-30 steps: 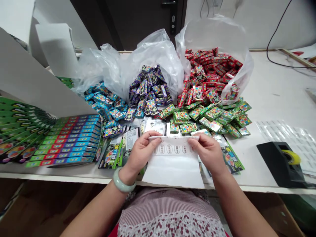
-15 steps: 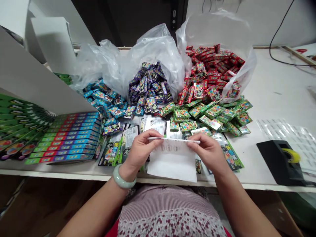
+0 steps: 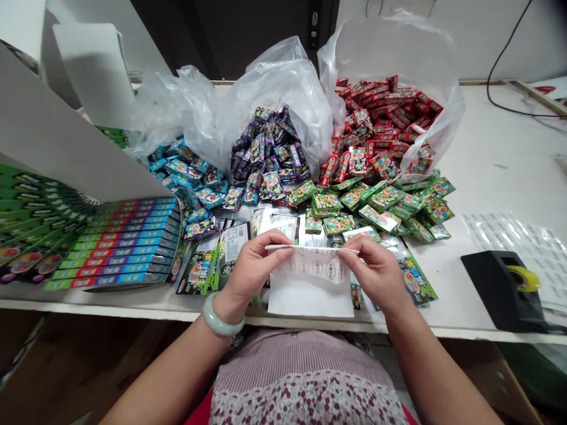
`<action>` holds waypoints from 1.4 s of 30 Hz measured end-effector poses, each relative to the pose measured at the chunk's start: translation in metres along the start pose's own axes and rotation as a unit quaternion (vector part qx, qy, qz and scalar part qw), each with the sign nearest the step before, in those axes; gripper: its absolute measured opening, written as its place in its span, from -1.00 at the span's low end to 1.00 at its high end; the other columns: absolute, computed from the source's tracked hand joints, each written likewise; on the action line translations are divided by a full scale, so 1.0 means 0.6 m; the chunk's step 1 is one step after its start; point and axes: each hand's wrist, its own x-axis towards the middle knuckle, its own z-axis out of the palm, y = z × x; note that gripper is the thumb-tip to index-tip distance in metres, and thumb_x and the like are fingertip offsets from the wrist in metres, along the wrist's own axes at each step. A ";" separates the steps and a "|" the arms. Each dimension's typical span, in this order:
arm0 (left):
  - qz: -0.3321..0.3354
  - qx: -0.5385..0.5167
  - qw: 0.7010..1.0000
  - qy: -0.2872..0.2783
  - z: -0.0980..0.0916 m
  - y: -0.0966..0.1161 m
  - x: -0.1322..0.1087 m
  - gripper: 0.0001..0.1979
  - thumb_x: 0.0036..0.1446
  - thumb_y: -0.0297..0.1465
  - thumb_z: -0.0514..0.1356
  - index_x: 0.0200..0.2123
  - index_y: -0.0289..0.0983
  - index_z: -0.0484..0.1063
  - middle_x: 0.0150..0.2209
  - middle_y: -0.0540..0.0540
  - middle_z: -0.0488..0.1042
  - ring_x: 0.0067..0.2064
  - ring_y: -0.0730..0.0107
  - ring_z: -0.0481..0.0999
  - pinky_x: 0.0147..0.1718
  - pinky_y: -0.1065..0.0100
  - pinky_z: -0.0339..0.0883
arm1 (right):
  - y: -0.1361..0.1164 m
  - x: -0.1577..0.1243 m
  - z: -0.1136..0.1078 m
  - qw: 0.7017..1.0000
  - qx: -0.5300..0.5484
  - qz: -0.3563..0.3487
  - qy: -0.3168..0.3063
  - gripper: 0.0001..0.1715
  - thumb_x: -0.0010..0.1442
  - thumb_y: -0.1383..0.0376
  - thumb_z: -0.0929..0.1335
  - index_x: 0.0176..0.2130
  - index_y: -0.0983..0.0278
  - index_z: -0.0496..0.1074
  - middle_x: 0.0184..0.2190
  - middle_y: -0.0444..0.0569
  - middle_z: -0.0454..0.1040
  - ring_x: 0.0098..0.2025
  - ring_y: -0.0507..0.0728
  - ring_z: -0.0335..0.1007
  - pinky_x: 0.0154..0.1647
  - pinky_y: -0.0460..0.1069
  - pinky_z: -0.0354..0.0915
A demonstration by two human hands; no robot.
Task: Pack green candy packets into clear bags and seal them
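Between both hands a white sheet of paper (image 3: 310,298) is stretched, its far edge folded over and rows of printed ovals showing along the fold. My left hand (image 3: 259,268) pinches the fold's left end between thumb and fingers. At the right end, my right hand (image 3: 376,268) holds the same sheet in a like pinch. Beneath and beyond the paper lie printed packets (image 3: 204,268) and a pale printed card (image 3: 277,221). Small green boxes (image 3: 334,224) are scattered just past the right hand.
Blue boxes (image 3: 181,168), purple boxes (image 3: 261,147) and red boxes (image 3: 376,118) spill from clear plastic bags (image 3: 283,82). A row of filled packs (image 3: 119,245) stands left beside a white carton (image 3: 88,147). Right are a tape dispenser (image 3: 491,289) and a sticker sheet (image 3: 527,242).
The sheet has tilted and straightened slightly, so more of its printed ovals show. Both hands keep hold of the folded edge, nearly in the same place.
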 end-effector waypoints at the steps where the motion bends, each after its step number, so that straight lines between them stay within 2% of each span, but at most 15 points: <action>1: -0.011 -0.001 1.000 0.005 0.000 -0.002 0.000 -0.94 -0.03 -0.44 0.33 -0.42 -0.24 0.52 -0.39 0.00 0.46 -0.37 0.48 0.41 -0.44 0.49 0.30 | -0.001 0.001 -0.001 1.000 -0.008 0.001 -0.005 -0.76 0.19 0.30 0.37 -0.51 0.22 0.36 -0.53 -0.14 0.40 -0.43 0.04 0.30 -0.37 -0.01 0.21; 4: -0.028 -0.006 0.999 0.016 -0.003 -0.006 -0.001 -0.91 -0.04 -0.41 0.34 -0.40 -0.25 0.51 -0.38 -0.01 0.46 -0.40 0.48 0.40 -0.46 0.48 0.30 | 0.000 0.002 -0.005 0.999 -0.018 0.011 -0.028 -0.85 0.17 0.28 0.38 -0.45 0.21 0.44 -0.47 -0.11 0.46 -0.40 0.06 0.34 -0.35 0.00 0.25; 7: -0.015 -0.004 1.000 0.015 -0.007 -0.007 -0.002 -0.90 -0.04 -0.42 0.34 -0.39 -0.25 0.52 -0.34 -0.03 0.48 -0.33 0.44 0.44 -0.40 0.46 0.34 | 0.005 0.001 -0.009 0.999 -0.005 0.021 -0.031 -0.95 0.16 0.27 0.40 -0.33 0.20 0.49 -0.38 -0.09 0.50 -0.33 0.07 0.38 -0.30 0.01 0.29; 13: 0.008 0.009 1.000 0.002 -0.008 -0.007 -0.006 -0.92 -0.03 -0.45 0.33 -0.38 -0.24 0.54 -0.33 -0.04 0.48 -0.27 0.42 0.45 -0.34 0.45 0.35 | 0.010 -0.002 -0.007 1.000 -0.007 -0.002 -0.016 -0.96 0.18 0.32 0.38 -0.35 0.21 0.43 -0.40 -0.11 0.46 -0.33 0.06 0.36 -0.30 0.00 0.28; 19: -0.042 -0.023 0.999 0.002 -0.007 -0.006 -0.010 -0.88 -0.04 -0.43 0.33 -0.36 -0.25 0.52 -0.37 -0.01 0.49 -0.40 0.49 0.45 -0.41 0.46 0.37 | 0.009 -0.003 -0.006 0.999 -0.043 -0.019 0.001 -0.80 0.22 0.28 0.35 -0.46 0.21 0.37 -0.49 -0.13 0.42 -0.41 0.05 0.33 -0.36 -0.01 0.24; 21: -0.051 -0.031 0.998 0.005 -0.009 -0.008 -0.012 -0.87 -0.04 -0.41 0.34 -0.35 -0.25 0.51 -0.39 0.00 0.49 -0.43 0.50 0.45 -0.44 0.46 0.37 | 0.007 -0.002 -0.008 0.998 -0.048 -0.030 -0.013 -0.82 0.22 0.28 0.35 -0.44 0.21 0.40 -0.47 -0.12 0.45 -0.39 0.06 0.35 -0.33 0.01 0.26; 24: -0.043 -0.028 0.999 0.011 -0.011 -0.009 -0.014 -0.87 -0.04 -0.41 0.34 -0.35 -0.25 0.51 -0.38 0.00 0.48 -0.42 0.50 0.44 -0.46 0.48 0.35 | 0.004 -0.001 -0.010 0.998 -0.042 -0.031 -0.034 -0.96 0.17 0.27 0.40 -0.33 0.19 0.45 -0.38 -0.10 0.49 -0.33 0.08 0.38 -0.27 0.02 0.29; 28: -0.013 0.007 1.000 0.008 -0.009 -0.009 -0.014 -0.89 -0.04 -0.42 0.35 -0.37 -0.24 0.52 -0.31 -0.03 0.50 -0.28 0.42 0.47 -0.34 0.45 0.37 | 0.002 -0.003 -0.008 0.998 -0.039 -0.022 -0.037 -0.92 0.18 0.29 0.39 -0.37 0.20 0.41 -0.41 -0.11 0.45 -0.34 0.07 0.35 -0.28 0.02 0.27; 30: -0.015 0.017 1.000 -0.001 -0.008 -0.007 -0.011 -0.81 -0.07 -0.42 0.37 -0.31 -0.23 0.54 -0.28 -0.04 0.51 -0.23 0.38 0.48 -0.29 0.43 0.38 | 0.003 -0.003 -0.007 0.999 -0.025 -0.009 -0.037 -0.91 0.19 0.29 0.38 -0.37 0.20 0.39 -0.41 -0.11 0.43 -0.34 0.07 0.34 -0.29 0.02 0.27; 32: -0.030 0.026 0.999 -0.015 -0.006 -0.004 -0.008 -0.77 -0.08 -0.42 0.39 -0.27 -0.22 0.54 -0.28 -0.05 0.52 -0.25 0.38 0.48 -0.29 0.42 0.38 | 0.004 -0.002 -0.006 0.999 -0.006 0.007 -0.043 -0.94 0.19 0.29 0.37 -0.34 0.20 0.39 -0.38 -0.10 0.43 -0.31 0.07 0.35 -0.27 0.02 0.28; 35: -0.014 0.050 0.998 -0.044 -0.003 0.002 -0.002 -0.89 -0.03 -0.42 0.36 -0.35 -0.23 0.56 -0.33 -0.04 0.52 -0.30 0.41 0.47 -0.30 0.39 0.36 | 0.003 0.003 -0.005 0.997 -0.015 0.024 -0.073 -0.87 0.12 0.27 0.43 -0.27 0.20 0.42 -0.34 -0.10 0.45 -0.29 0.08 0.37 -0.25 0.02 0.29; 39: 0.038 0.059 0.996 -0.061 0.000 0.003 0.003 -0.98 0.01 -0.42 0.34 -0.41 -0.22 0.56 -0.36 -0.05 0.51 -0.30 0.39 0.46 -0.25 0.35 0.36 | -0.005 0.015 -0.002 0.993 -0.063 0.009 -0.098 -0.92 0.14 0.29 0.41 -0.39 0.21 0.42 -0.43 -0.14 0.44 -0.35 0.05 0.34 -0.31 -0.02 0.24; 42: 0.030 0.056 0.996 -0.056 -0.001 -0.001 0.004 -0.96 0.01 -0.40 0.34 -0.45 -0.22 0.55 -0.41 -0.04 0.50 -0.33 0.39 0.46 -0.29 0.34 0.36 | -0.012 0.020 0.000 0.991 -0.070 0.011 -0.115 -0.80 0.18 0.27 0.37 -0.47 0.21 0.38 -0.50 -0.15 0.41 -0.41 0.04 0.30 -0.36 -0.02 0.21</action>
